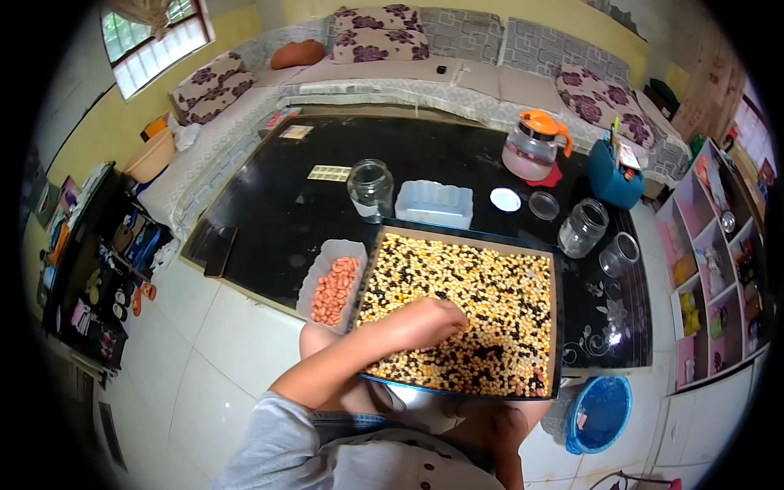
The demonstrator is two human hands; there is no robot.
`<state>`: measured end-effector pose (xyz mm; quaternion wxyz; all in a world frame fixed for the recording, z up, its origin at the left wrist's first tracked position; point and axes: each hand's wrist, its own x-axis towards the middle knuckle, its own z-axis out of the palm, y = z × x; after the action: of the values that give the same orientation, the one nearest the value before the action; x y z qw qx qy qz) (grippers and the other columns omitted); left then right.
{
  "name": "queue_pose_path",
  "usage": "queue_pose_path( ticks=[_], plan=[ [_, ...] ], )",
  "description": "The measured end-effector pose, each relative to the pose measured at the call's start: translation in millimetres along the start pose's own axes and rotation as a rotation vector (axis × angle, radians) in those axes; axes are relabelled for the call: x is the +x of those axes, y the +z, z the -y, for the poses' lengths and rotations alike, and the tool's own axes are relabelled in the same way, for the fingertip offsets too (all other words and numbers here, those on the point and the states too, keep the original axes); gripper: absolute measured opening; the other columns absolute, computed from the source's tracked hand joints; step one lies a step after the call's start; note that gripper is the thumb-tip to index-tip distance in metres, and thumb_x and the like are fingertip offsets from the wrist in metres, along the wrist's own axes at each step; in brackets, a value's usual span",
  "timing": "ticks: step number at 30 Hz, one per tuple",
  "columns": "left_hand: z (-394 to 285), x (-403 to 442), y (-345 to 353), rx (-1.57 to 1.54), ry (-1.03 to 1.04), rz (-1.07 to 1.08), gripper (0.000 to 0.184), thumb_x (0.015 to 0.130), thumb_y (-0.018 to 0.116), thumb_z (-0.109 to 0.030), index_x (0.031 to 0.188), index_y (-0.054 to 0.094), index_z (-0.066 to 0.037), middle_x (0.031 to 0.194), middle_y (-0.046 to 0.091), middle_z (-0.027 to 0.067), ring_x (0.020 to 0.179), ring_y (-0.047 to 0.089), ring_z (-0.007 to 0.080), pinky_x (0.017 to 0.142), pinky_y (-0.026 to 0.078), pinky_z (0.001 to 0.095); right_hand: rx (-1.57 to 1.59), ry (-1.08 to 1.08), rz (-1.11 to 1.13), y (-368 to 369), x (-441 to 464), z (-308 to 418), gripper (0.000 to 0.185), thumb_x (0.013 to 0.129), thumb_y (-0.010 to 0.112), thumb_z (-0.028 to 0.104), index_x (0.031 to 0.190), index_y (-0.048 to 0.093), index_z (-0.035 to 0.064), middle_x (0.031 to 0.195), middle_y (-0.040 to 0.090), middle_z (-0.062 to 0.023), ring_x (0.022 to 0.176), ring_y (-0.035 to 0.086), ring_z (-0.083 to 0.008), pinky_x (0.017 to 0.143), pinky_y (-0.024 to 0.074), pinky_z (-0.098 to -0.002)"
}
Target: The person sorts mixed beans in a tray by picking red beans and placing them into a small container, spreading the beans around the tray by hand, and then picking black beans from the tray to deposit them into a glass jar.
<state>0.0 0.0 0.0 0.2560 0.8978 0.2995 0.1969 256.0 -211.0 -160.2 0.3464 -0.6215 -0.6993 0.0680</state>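
Observation:
A shallow dark-edged tray [557, 327] of mixed yellow, black and pale kernels and beans rests over my lap and the table's front edge. Over its middle, my left hand [433, 321] is closed with fingertips down at the kernels; what it pinches, if anything, is hidden. My right hand [505, 426] hangs below the tray's front edge near my knee, in shadow, its fingers unclear. Left of the tray stands a translucent white container [309, 282] holding reddish-pink peanuts [333, 292]. Behind the tray sits an empty translucent container [434, 204].
On the black table [269, 180] stand a glass jar [371, 192], another jar [582, 229], a clear cup [619, 255], an orange-lidded pitcher [532, 149], a teal organizer [614, 180] and a phone [220, 251]. A blue bin [601, 415] is on the floor at right.

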Motion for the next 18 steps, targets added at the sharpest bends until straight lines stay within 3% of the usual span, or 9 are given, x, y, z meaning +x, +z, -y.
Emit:
queue_pose_path(
  ticks=[2, 3, 6, 9, 14, 15, 18],
  plan=[
    [8.8, -11.8, -5.2, -0.009, -0.069, -0.144, 0.013, 0.080, 0.062, -0.011, 0.090, 0.064, -0.003, 0.089, 0.065, 0.0089, 0.080, 0.064, 0.0238, 0.074, 0.050, 0.0301, -0.089, -0.030, 0.010, -8.6, -2.6, -12.1, 0.014, 0.062, 0.064, 0.016, 0.075, 0.064, 0.0095, 0.081, 0.062, -0.0088, 0.073, 0.058, -0.0284, 0.066, 0.0457, -0.0383],
    [20.2, -46.3, -50.8, 0.152, -0.140, -0.147, 0.014, 0.079, 0.063, -0.011, 0.091, 0.064, -0.004, 0.090, 0.065, 0.0090, 0.081, 0.064, 0.0237, 0.073, 0.050, 0.0306, -0.005, -0.017, -0.004, 24.4, -1.0, 20.1, 0.014, 0.062, 0.064, 0.016, 0.075, 0.064, 0.0095, 0.081, 0.062, -0.0088, 0.073, 0.058, -0.0284, 0.066, 0.0457, -0.0383],
    [36.6, -75.6, -68.4, 0.241, -0.255, -0.324, 0.014, 0.075, 0.065, -0.008, 0.089, 0.064, -0.005, 0.083, 0.065, 0.0104, 0.073, 0.064, 0.0251, 0.067, 0.051, 0.0315, -0.078, -0.044, 0.010, 5.9, 2.6, 6.6, 0.013, 0.063, 0.062, 0.014, 0.076, 0.063, 0.0097, 0.081, 0.062, -0.0089, 0.072, 0.057, -0.0283, 0.065, 0.0452, -0.0379],
    [48.9, -92.7, -73.4, 0.175, -0.404, -0.305, 0.016, 0.075, 0.062, -0.008, 0.091, 0.064, -0.005, 0.086, 0.064, 0.0133, 0.079, 0.062, 0.0303, 0.071, 0.051, 0.0351, -0.109, -0.008, 0.081, 4.2, 1.4, -2.2, 0.016, 0.064, 0.061, 0.013, 0.079, 0.063, 0.0091, 0.083, 0.062, -0.0101, 0.074, 0.057, -0.0290, 0.065, 0.0451, -0.0383],
    [44.3, -80.8, -70.1, 0.229, -0.310, -0.301, 0.022, 0.071, 0.064, -0.004, 0.093, 0.063, -0.004, 0.087, 0.064, 0.0128, 0.079, 0.063, 0.0291, 0.071, 0.050, 0.0350, -0.102, -0.019, -0.043, 22.0, -13.7, -7.5, 0.014, 0.062, 0.063, 0.009, 0.076, 0.062, 0.0096, 0.082, 0.062, -0.0092, 0.076, 0.058, -0.0293, 0.065, 0.0467, -0.0392],
    [33.2, -70.3, -70.7, 0.144, -0.412, -0.236, 0.021, 0.072, 0.064, -0.005, 0.093, 0.063, -0.004, 0.088, 0.064, 0.0119, 0.079, 0.063, 0.0274, 0.071, 0.050, 0.0339, -0.049, 0.006, 0.000, 17.6, -4.5, 2.7, 0.015, 0.063, 0.063, 0.009, 0.077, 0.063, 0.0091, 0.083, 0.061, -0.0096, 0.075, 0.058, -0.0294, 0.064, 0.0468, -0.0394],
    [17.9, -37.9, -44.1, 0.073, -0.193, -0.111, 0.019, 0.075, 0.063, -0.007, 0.094, 0.063, -0.004, 0.090, 0.064, 0.0104, 0.085, 0.062, 0.0254, 0.075, 0.049, 0.0330, -0.034, 0.008, -0.049, 4.4, 5.7, 18.4, 0.015, 0.063, 0.063, 0.009, 0.078, 0.063, 0.0075, 0.082, 0.061, -0.0103, 0.075, 0.058, -0.0298, 0.064, 0.0468, -0.0395]
  ],
)
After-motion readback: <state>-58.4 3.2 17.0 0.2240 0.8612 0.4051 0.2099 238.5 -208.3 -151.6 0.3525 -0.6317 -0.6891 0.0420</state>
